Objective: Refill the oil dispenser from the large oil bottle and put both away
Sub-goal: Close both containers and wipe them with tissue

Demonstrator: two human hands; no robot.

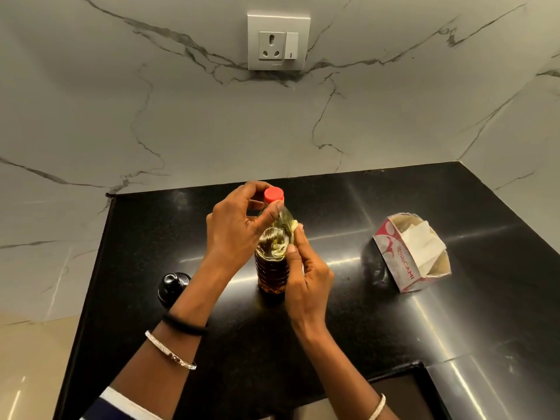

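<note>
Oil bottle (271,262) upright, left hand (235,228) pinching red cap (273,195), right hand (306,272) gripping body; tissue box (394,262) right, dispenser (172,287) left.

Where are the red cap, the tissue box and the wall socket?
red cap (273,195): head view, on its flat top.
tissue box (394,262): head view, on its printed side.
wall socket (271,45): head view, on its face.

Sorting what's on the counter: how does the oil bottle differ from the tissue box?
The oil bottle is clear, ribbed plastic showing yellow oil; the tissue box is opaque white-and-red card. The bottle stands upright, shut with a red cap; the box is torn open, tissues showing. Left hand and right hand hold the bottle; the box is untouched. Both rest on the black counter.
</note>
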